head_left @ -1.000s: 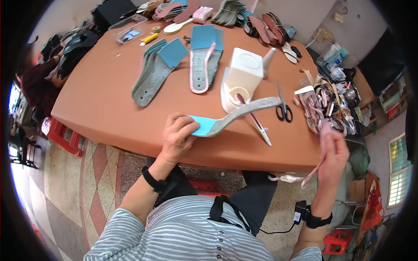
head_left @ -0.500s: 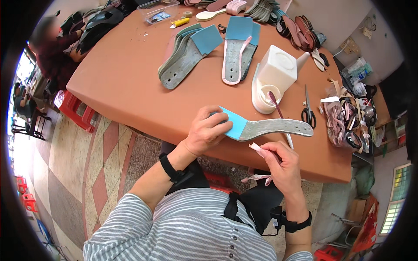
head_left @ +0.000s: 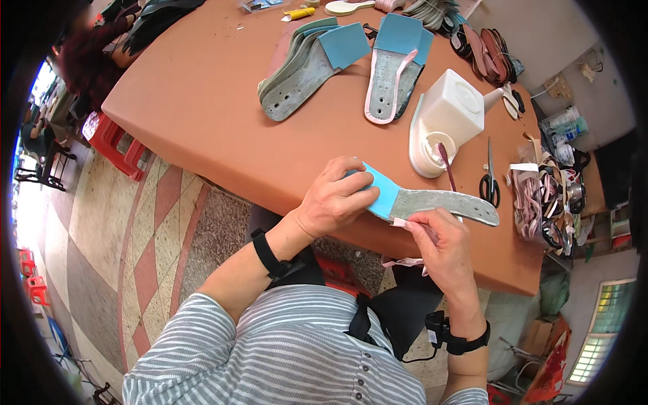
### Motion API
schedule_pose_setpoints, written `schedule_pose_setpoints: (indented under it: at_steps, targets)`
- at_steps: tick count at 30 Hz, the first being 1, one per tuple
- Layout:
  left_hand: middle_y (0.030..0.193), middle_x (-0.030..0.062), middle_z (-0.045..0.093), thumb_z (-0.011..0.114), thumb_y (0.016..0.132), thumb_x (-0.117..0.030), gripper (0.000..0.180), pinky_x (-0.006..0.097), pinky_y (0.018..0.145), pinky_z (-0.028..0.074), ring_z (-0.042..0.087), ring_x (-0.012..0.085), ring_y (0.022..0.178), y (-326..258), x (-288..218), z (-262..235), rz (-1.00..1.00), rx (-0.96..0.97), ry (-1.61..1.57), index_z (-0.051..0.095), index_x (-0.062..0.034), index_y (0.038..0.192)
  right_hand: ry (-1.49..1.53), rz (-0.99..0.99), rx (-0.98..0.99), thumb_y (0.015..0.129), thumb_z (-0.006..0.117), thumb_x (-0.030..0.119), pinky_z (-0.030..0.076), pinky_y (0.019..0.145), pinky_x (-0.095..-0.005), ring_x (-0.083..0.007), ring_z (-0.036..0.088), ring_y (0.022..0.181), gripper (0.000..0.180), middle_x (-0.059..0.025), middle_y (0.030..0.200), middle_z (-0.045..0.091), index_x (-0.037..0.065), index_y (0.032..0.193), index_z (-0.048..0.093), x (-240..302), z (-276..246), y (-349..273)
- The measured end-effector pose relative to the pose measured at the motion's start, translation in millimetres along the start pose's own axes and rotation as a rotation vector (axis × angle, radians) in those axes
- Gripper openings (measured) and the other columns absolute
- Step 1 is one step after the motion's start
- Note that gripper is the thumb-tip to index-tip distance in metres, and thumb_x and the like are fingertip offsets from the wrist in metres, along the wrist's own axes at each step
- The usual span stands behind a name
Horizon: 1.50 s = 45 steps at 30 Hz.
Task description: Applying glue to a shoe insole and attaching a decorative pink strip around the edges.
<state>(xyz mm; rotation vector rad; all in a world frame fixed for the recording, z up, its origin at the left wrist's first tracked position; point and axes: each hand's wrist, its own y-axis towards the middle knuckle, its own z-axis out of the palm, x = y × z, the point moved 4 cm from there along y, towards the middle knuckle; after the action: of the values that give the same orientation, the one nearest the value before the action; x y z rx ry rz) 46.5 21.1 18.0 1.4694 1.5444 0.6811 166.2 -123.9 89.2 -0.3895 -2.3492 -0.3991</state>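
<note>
My left hand [head_left: 341,194] is closed round the blue front part of a grey shoe insole [head_left: 442,204], holding it above the near edge of the table. The grey heel end, with small holes, points to the right. My right hand [head_left: 442,243] pinches a pale pink strip [head_left: 401,222], whose end meets the insole's near edge beside the blue part. The rest of the strip dangles below that hand. Beyond them stands a white glue container [head_left: 451,111] with an open round mouth, and a dark-red-handled brush [head_left: 445,162] leans in it.
A stack of grey insoles [head_left: 297,84] and a pink-edged insole [head_left: 382,91] lie farther back. Scissors [head_left: 490,185] rest right of the glue container. A bag of straps [head_left: 530,199] sits at the right edge. A red stool [head_left: 111,145] and another person [head_left: 91,61] are at the left.
My right hand has brought the strip's end up against the insole's edge; before, it was held apart below it. The whole view has shifted slightly.
</note>
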Motion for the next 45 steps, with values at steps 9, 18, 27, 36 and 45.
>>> schedule_pose_setpoints:
  at_steps: [9, 18, 27, 36, 45]
  targets:
    - [0.092, 0.0037, 0.061, 0.071, 0.060, -0.007, 0.027, 0.037, 0.080, 0.051, 0.059, 0.0280, 0.093, -1, 0, 1, -0.011, 0.012, -0.018, 0.066, -0.0101, 0.087, -0.202, -0.088, -0.086, 0.083, 0.070, 0.007, 0.047, 0.059, -0.0380, -0.0291, 0.061, 0.066, 0.007, -0.0109, 0.076, 0.060, 0.004, 0.088, 0.066, 2, 4, 2]
    - [0.093, 0.0037, 0.061, 0.071, 0.061, -0.008, 0.027, 0.038, 0.080, 0.051, 0.059, 0.0279, 0.093, -1, -1, 1, -0.016, 0.024, -0.007, 0.066, -0.0101, 0.087, -0.315, -0.206, -0.179, 0.083, 0.069, 0.005, 0.049, 0.054, -0.0389, -0.0306, 0.062, 0.065, 0.017, -0.0109, 0.082, 0.060, 0.006, 0.098, 0.060, 2, 10, -1]
    - [0.093, 0.0041, 0.060, 0.071, 0.062, -0.009, 0.026, 0.038, 0.080, 0.051, 0.058, 0.0279, 0.093, 0, 0, 1, -0.021, 0.042, -0.015, 0.065, -0.0101, 0.087, -0.270, -0.268, -0.175, 0.083, 0.067, -0.002, 0.048, 0.053, -0.0369, -0.0286, 0.060, 0.063, 0.015, -0.0117, 0.080, 0.057, 0.003, 0.095, 0.060, 3, 9, -3]
    - [0.094, 0.0043, 0.061, 0.072, 0.060, -0.008, 0.029, 0.038, 0.080, 0.051, 0.058, 0.0280, 0.094, -1, 0, 1, -0.025, 0.055, -0.006, 0.065, -0.0099, 0.088, -0.178, -0.227, -0.184, 0.083, 0.064, -0.006, 0.046, 0.055, -0.0351, -0.0244, 0.058, 0.062, 0.018, -0.0114, 0.079, 0.056, 0.002, 0.098, 0.062, 3, 5, -2]
    - [0.095, 0.0046, 0.061, 0.074, 0.057, -0.006, 0.033, 0.038, 0.080, 0.051, 0.058, 0.0287, 0.095, -1, 0, 2, -0.043, 0.054, -0.016, 0.065, -0.0099, 0.089, -0.149, -0.233, -0.126, 0.084, 0.062, -0.005, 0.046, 0.058, -0.0351, -0.0248, 0.059, 0.066, 0.016, -0.0095, 0.080, 0.056, 0.005, 0.097, 0.065, -1, 1, -1]
